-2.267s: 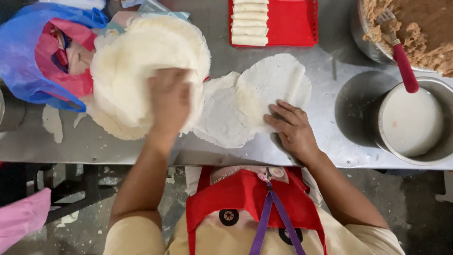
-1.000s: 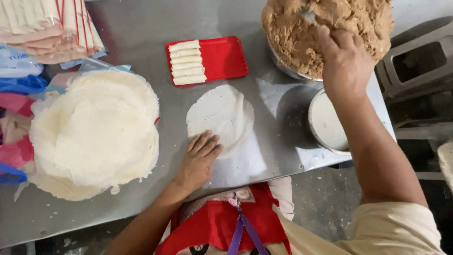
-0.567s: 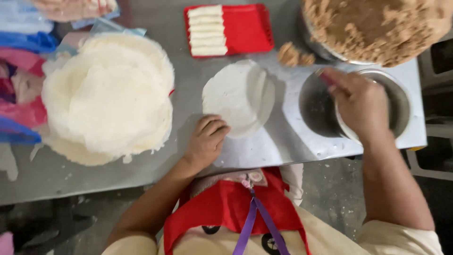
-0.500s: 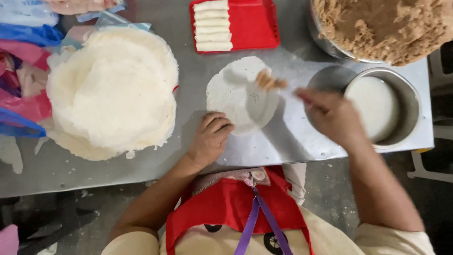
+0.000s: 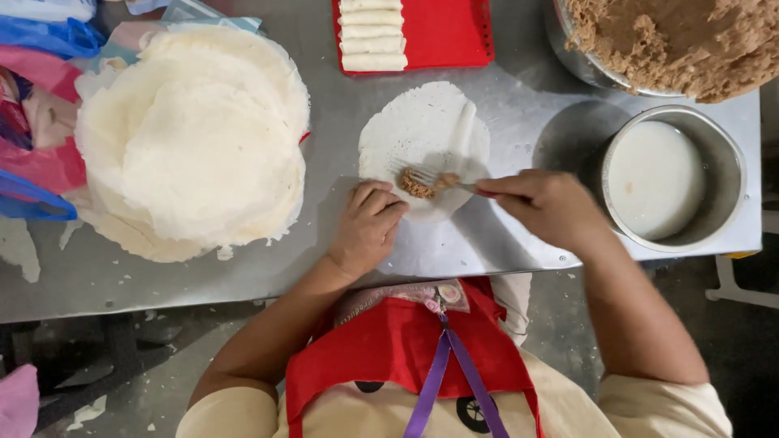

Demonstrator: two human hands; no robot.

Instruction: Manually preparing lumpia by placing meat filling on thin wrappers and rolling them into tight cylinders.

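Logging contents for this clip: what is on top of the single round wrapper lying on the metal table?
On the wrapper: brown filling, the fork from the right hand, left hand fingertips. The wrapper's covered near edge is hidden.

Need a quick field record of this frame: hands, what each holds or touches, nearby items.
left hand: fingers resting on near edge of single round wrapper, holds nothing
right hand: grips fork by its handle
fork: tines over a small lump of brown filling on the wrapper
wrapper stack: left of the single wrapper
red tray: far side, holds finished rolls
filling bowl: far right, heaped brown
metal pot: right, white liquid
surface: metal table
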